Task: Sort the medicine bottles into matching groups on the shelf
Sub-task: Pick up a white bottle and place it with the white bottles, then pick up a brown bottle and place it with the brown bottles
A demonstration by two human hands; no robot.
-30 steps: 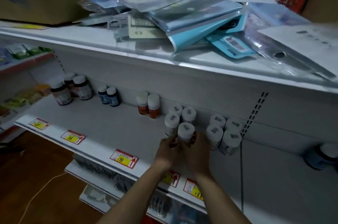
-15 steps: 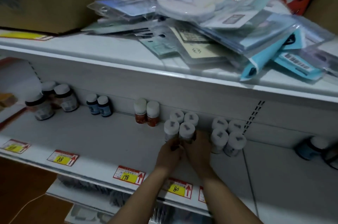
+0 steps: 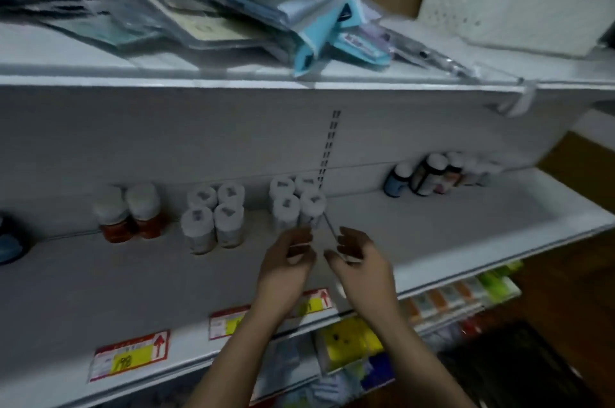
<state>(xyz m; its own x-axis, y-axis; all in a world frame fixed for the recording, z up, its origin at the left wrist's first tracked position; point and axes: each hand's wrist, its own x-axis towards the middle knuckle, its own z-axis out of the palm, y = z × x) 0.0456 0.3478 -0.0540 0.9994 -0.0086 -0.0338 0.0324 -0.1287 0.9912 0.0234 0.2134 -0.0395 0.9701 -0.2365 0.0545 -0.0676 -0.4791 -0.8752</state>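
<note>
1. White-capped bottles (image 3: 213,214) stand as a tight block of four at the back of the shelf (image 3: 449,224), just beside the orange pair (image 3: 131,214).
2. Change: both hands have released that block and moved right, in front of the second white block (image 3: 298,204).
3. Left hand (image 3: 286,261) and right hand (image 3: 359,257) hold nothing; their fingers are loosely curled.
4. Judgement: the first block looks settled. The dark bottles (image 3: 429,173) further right probably still need sorting.
</note>
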